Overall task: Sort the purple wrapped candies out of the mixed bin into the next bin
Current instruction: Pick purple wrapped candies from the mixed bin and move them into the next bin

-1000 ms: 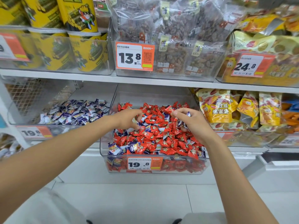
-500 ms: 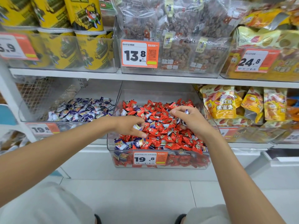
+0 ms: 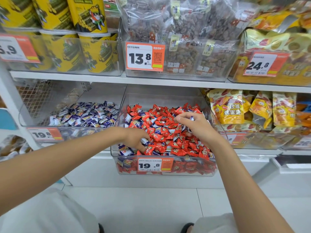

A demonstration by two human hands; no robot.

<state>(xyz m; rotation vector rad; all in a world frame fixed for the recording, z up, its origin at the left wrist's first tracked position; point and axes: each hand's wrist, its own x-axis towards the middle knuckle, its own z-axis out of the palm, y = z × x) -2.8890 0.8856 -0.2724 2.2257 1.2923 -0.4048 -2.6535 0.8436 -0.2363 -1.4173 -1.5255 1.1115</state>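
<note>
A clear mixed bin on the lower shelf holds mostly red wrapped candies with several purple wrapped candies among them, mainly at its front left corner. The bin to its left holds only purple candies. My left hand lies on the front left of the mixed pile, its fingers curled round a purple candy. Over the right of the pile, my right hand holds purple candies in curled fingers, one showing at the fingertips.
Orange price tags hang on the bin fronts. Yellow snack bags fill the bin to the right. The shelf above carries yellow tubs and bagged dried fruit. White floor tiles lie below.
My left hand has slid from the middle of the pile to the front left corner. My right hand has stayed over the right side, still holding purple candies. The view shifted slightly.
</note>
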